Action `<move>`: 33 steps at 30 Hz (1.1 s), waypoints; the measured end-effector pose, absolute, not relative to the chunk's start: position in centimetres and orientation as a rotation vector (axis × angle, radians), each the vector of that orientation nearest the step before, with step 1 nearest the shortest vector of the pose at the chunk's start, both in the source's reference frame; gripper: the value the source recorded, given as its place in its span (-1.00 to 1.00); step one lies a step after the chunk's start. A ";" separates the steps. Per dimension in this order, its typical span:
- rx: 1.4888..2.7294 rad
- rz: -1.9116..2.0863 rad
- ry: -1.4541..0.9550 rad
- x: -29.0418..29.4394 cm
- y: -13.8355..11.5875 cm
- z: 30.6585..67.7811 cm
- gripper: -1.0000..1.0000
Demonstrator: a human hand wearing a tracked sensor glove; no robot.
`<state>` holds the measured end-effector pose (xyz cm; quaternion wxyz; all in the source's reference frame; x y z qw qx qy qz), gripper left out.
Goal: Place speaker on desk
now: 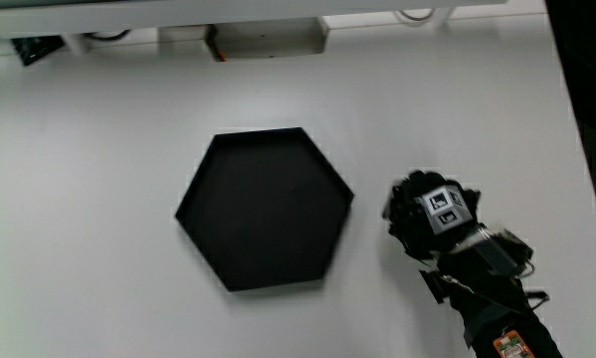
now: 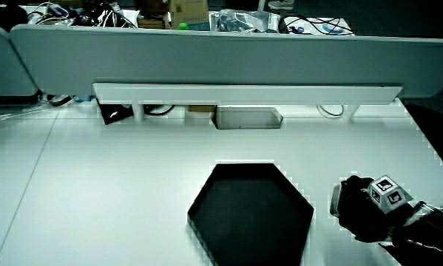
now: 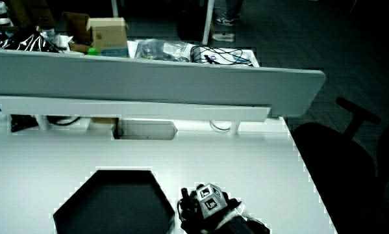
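Observation:
The hand [image 1: 432, 214] rests low on the white desk [image 1: 99, 179], right beside a black hexagonal tray [image 1: 268, 209] that has nothing in it. Its fingers curl down around a small dark speaker [image 2: 348, 207], which sits on or just over the desk and is mostly hidden by the glove. The patterned cube [image 1: 445, 207] on the back of the hand faces up. The hand [image 2: 380, 203] and tray [image 2: 251, 214] show in both side views, as do hand [image 3: 207, 205] and tray [image 3: 116, 201]. The forearm [image 1: 496, 308] runs toward the person.
A low grey partition [image 2: 206, 52] with a white rail [image 2: 243, 92] closes off the desk farther from the person. A grey box [image 2: 248, 117] and cables sit under the rail. The desk's edge [image 1: 576, 119] runs close to the hand, with a dark chair [image 3: 350, 149] past it.

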<state>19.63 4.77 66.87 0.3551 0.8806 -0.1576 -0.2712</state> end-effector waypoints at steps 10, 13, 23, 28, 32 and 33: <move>2.152 -0.796 -0.431 16.4 7.5 70.0 0.00; 2.141 -0.803 -0.437 16.2 7.6 70.1 0.00; 2.092 -0.722 -0.383 17.3 7.7 70.7 -0.23; 2.065 -0.705 -0.313 18.8 7.3 71.1 -0.62; 2.195 -0.524 -0.305 19.6 7.1 69.2 -0.92; 2.227 -0.486 -0.294 20.0 7.0 68.8 -1.00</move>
